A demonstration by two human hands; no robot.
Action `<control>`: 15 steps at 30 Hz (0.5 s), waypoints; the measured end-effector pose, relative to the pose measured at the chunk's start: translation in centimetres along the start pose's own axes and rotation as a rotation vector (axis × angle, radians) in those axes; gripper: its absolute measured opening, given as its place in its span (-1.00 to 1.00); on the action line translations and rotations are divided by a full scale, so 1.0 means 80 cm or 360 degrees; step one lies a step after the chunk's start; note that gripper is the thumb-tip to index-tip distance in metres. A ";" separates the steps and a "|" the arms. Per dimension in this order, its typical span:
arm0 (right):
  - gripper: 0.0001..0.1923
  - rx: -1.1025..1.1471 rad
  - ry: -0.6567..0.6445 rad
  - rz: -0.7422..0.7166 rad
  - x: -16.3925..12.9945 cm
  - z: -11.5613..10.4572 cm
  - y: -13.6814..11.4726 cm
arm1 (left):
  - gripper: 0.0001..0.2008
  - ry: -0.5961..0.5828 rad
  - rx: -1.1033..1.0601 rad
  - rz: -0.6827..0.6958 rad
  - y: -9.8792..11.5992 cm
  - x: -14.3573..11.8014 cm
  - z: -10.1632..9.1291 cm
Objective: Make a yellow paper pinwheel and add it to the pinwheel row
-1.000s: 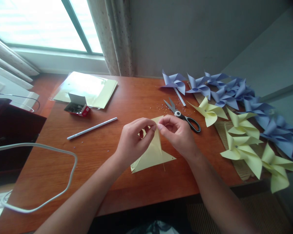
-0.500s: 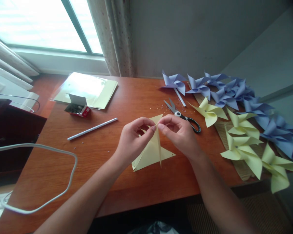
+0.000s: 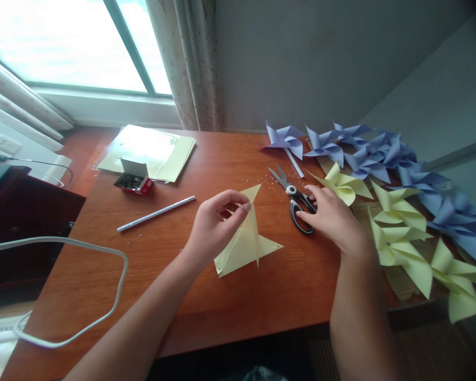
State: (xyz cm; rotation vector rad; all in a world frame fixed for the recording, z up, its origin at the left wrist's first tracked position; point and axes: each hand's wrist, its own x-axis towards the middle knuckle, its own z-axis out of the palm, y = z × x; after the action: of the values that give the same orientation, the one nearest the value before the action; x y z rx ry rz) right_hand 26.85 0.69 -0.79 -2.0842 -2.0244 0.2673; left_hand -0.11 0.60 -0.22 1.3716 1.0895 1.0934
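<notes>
My left hand (image 3: 216, 222) sits at the centre of the frame, thumb and fingertips pressed together in a pinch on the upper folded edge of the yellow paper (image 3: 248, 241). The paper lies just right of and below that hand, on the wooden table (image 3: 174, 264). It is pale yellow, folded into overlapping triangles, with one point rising toward the top, another jutting right, and a flat corner resting on the table at lower left.

My right hand (image 3: 329, 217) lies right of centre, well apart from the paper, palm down with fingers loosely curled over the black handles of the scissors (image 3: 293, 198). I cannot tell whether the fingers pass through the loops. The blades point toward the upper left.

Yellow pinwheels (image 3: 396, 227) and blue pinwheels (image 3: 365, 153) fill the right side. A white stick (image 3: 156, 213) lies left of centre, and a small red box (image 3: 134, 181) sits at upper left.
</notes>
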 end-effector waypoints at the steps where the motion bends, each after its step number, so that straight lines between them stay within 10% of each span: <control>1: -0.39 -0.0051 0.0010 0.0013 0.000 0.002 -0.001 | -0.86 0.0003 -0.0001 0.0000 0.000 0.001 -0.001; 15: -0.46 0.0309 0.0360 0.0050 0.005 -0.009 -0.025 | -0.86 0.0038 -0.0024 0.0015 0.003 0.003 -0.003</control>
State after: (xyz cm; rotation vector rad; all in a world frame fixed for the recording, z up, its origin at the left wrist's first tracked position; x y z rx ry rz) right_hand 25.20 1.11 0.49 -1.9335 -1.7632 0.2133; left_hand -0.31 0.86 0.03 1.3562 1.0910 1.1253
